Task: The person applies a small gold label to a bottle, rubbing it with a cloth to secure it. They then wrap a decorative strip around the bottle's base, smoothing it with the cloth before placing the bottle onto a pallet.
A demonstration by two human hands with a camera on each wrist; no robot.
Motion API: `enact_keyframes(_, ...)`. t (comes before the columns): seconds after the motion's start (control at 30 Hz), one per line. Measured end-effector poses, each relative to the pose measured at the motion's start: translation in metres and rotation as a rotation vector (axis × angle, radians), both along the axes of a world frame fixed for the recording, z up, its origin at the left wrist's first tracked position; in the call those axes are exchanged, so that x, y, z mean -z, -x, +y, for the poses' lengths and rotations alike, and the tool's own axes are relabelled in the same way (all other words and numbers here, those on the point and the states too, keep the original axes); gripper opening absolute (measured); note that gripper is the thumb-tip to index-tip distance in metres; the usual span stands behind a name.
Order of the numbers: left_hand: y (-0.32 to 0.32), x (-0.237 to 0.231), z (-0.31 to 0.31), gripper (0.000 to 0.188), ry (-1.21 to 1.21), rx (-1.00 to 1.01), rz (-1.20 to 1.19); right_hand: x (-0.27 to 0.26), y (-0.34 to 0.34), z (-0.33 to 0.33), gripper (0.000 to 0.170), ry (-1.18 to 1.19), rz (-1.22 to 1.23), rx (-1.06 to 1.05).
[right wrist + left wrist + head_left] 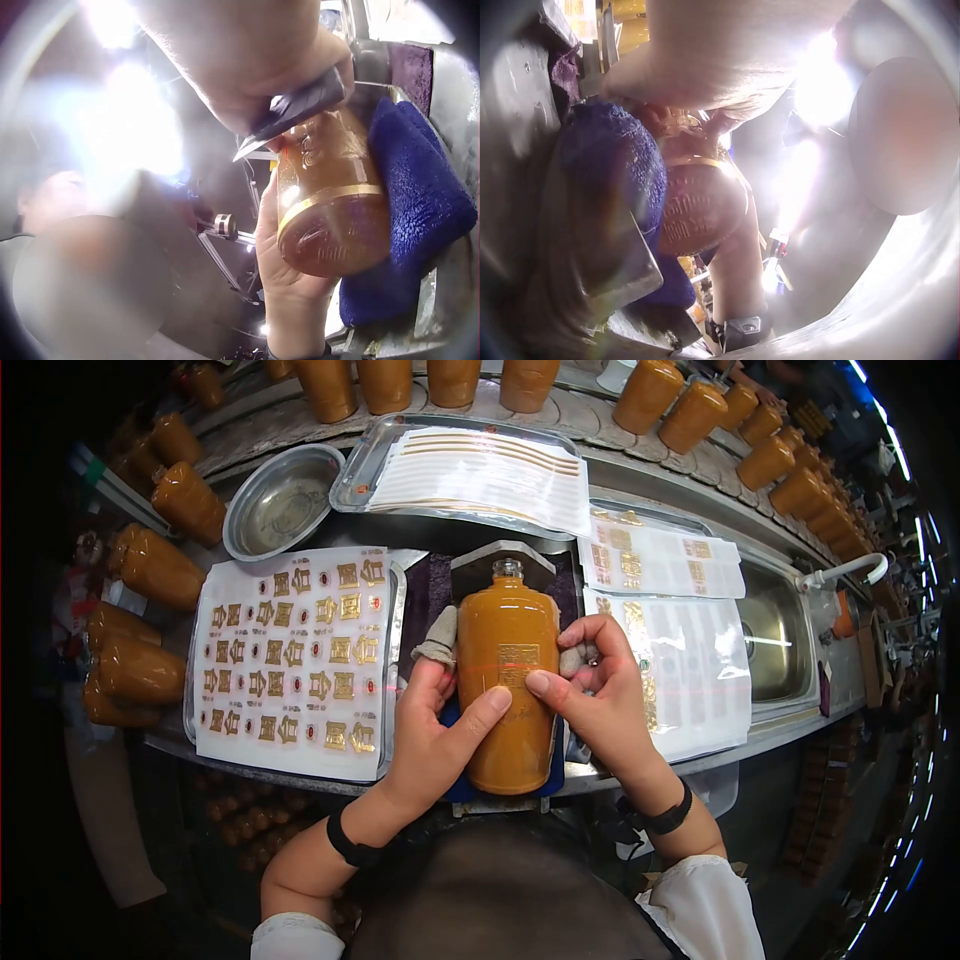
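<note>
A glossy caramel-brown bottle (pixel 508 745) stands upright in the middle of the head view, its narrow neck pointing away. A square gold character emblem (pixel 518 658) sits on its front. My left hand (pixel 435 725) grips its left side, the thumb lying across the front below the emblem. Grey cloth covers some fingertips of both hands. With the right hand (pixel 605 695) I hold the other side, the thumb pressing at the emblem's lower right corner. A dark flat piece with a pointed end (pixel 300 112) shows at the right hand in the right wrist view. A blue towel (pixel 420 180) lies beside the bottle.
Left is a sheet of gold characters (pixel 300 660) on a tray. A metal bowl (pixel 283 505), a tray of gold-edged strips (pixel 480 475) and more bottles (pixel 330 385) stand behind. Right are another sticker sheet (pixel 695 670) and a sink (pixel 775 645) with a white tap (pixel 850 570).
</note>
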State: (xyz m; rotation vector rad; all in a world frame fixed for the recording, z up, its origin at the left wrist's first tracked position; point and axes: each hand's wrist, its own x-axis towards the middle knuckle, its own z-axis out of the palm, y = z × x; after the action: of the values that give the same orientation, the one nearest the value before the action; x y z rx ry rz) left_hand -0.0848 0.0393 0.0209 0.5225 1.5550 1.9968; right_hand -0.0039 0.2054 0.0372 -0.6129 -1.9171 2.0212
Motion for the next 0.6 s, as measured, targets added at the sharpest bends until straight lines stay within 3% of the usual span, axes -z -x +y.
enact_keyframes(0.43,0.0026,0.0038,0.0010,0.071,-0.040,0.013,-0.015,-0.0036,0.0051,0.0002,0.044,0.014,-0.019,-0.024)
enact_keyframes(0.6,0.0013,0.0066,0.0001,0.068,-0.041,0.025,-0.012,-0.0006,0.0014,0.0024,0.037,0.038,0.011,-0.041)
